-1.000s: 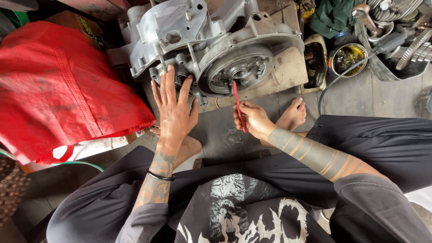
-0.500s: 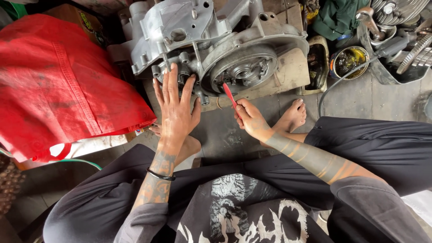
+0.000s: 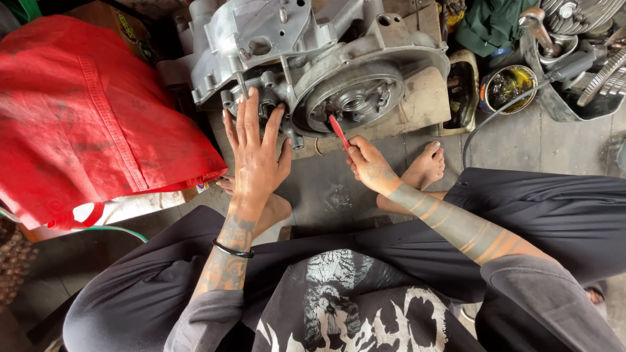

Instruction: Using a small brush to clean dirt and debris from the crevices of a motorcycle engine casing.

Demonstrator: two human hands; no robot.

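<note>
A grey metal engine case (image 3: 306, 45) rests on the floor in front of me, with a round clutch-side opening (image 3: 355, 98) facing me. My left hand (image 3: 255, 153) lies flat with fingers spread against the lower left part of the case. My right hand (image 3: 368, 163) grips a slim red-handled tool (image 3: 338, 131). Its tip reaches the lower left edge of the round opening. I sit cross-legged in black trousers, and my bare foot (image 3: 424, 169) lies just right of the right hand.
A large red cloth bag (image 3: 85, 117) fills the left side. At the right stand a tin of dark oil (image 3: 507, 86), a dirty tray (image 3: 462, 91), a green rag (image 3: 489, 23) and a tub of metal engine parts (image 3: 580, 58). A grey cable (image 3: 495, 120) runs over the concrete floor.
My right hand has moved up and left, bringing the red tool's tip from below the case to the round opening. The left hand stays pressed on the case.
</note>
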